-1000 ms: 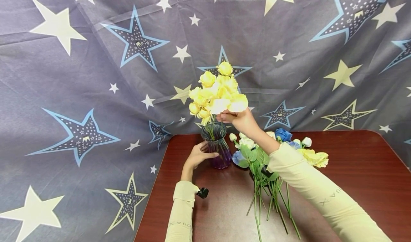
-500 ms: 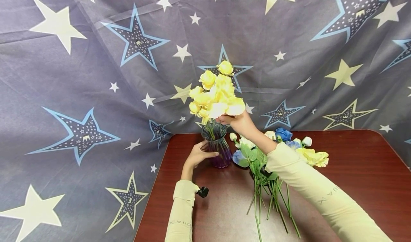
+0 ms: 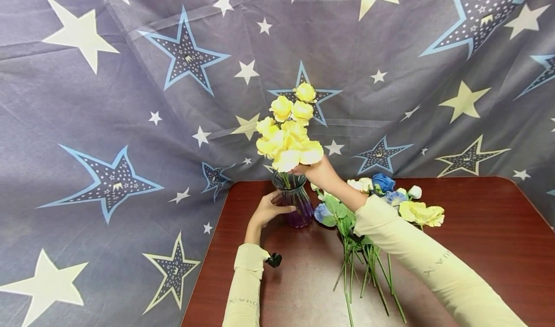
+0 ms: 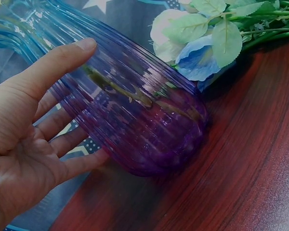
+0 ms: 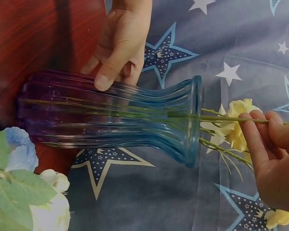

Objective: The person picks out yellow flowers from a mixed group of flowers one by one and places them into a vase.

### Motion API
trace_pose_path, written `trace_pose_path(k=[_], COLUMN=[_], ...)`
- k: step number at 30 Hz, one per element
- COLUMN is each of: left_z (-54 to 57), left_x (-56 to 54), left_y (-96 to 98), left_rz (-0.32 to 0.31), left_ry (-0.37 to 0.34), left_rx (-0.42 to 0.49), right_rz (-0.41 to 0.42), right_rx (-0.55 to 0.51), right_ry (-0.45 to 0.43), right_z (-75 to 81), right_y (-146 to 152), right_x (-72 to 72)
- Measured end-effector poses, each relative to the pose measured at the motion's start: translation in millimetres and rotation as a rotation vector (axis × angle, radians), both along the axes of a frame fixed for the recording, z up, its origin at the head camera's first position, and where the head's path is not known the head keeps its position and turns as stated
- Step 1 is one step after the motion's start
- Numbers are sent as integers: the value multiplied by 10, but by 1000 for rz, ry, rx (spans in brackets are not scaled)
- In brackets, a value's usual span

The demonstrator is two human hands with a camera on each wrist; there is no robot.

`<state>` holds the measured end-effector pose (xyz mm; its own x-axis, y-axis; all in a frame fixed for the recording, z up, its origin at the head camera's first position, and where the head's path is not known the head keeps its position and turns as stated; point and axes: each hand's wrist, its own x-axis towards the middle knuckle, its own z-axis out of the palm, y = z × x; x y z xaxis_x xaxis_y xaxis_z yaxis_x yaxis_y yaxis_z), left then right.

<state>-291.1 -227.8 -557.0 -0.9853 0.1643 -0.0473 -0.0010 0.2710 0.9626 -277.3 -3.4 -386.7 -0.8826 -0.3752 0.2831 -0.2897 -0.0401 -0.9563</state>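
Note:
A ribbed glass vase (image 3: 301, 214), blue at the flared neck and purple at the base, stands on the table's far left. My left hand (image 3: 265, 212) holds its side, thumb in front and fingers behind, as the left wrist view of the vase (image 4: 149, 110) also shows. Above the rim, my right hand (image 3: 320, 174) pinches the green stem (image 5: 226, 119) of a large yellow flower (image 3: 311, 152). That stem passes through the vase mouth, its cut end inside the neck. Other yellow flowers (image 3: 282, 108) stand in the vase, their stems visible through the glass.
Right of the vase lies a loose bunch of white, blue and yellow flowers, including a blue flower (image 3: 383, 182) and a yellow bloom (image 3: 421, 213), with stems (image 3: 376, 281) toward me. The red-brown table (image 3: 477, 230) meets a star-printed cloth (image 3: 130, 124) behind.
My right hand has moved down and slightly left toward the vase mouth, lowering the yellow flower with it. The left hand and vase have stayed in place.

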Motion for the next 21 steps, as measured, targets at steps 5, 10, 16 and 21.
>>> trace_pose_path(k=[5, 10, 16, 21], left_z=[-7, -7, 9, 22], left_x=[-1, -4, 5, 17], left_y=[-2, 4, 9, 6], left_rz=[3, 7, 14, 18], left_ry=[-5, -13, -25, -35], left_rx=[13, 21, 22, 14], right_rz=[-6, -51, -43, -36], right_rx=[66, 179, 213, 261], right_ry=[-1, 43, 8, 35], right_z=[-30, -46, -103, -153], right_y=[-36, -68, -101, -125], right_x=[-7, 15, 21, -11])
